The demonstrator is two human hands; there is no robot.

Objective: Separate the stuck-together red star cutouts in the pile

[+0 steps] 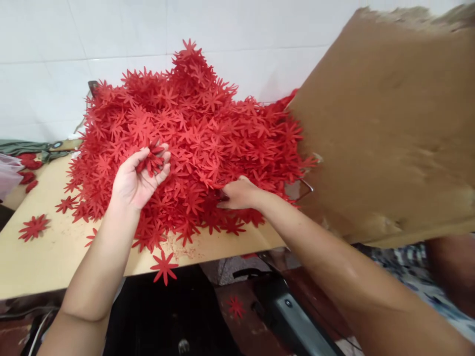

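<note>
A large heap of red flower-shaped cutouts (193,133) with narrow petals covers much of the tabletop. My left hand (139,175) is raised palm up in front of the heap, its fingers curled round a small bunch of red cutouts (153,160). At the heap's lower front edge is my right hand (239,193), back of the hand upward and fingers bent in among the cutouts. A small dark shape (221,196) shows by its fingers; I cannot make out what it is. Loose cutouts lie near the front edge, one (164,267) overhanging it.
A big brown cardboard sheet (386,128) stands at the right, a thin metal rod (306,186) by its edge. White tiled wall (122,29) is behind the table (22,267). Below are a grey and black device (297,306) and a fallen cutout (235,306). Patterned cloth (411,277) shows at right.
</note>
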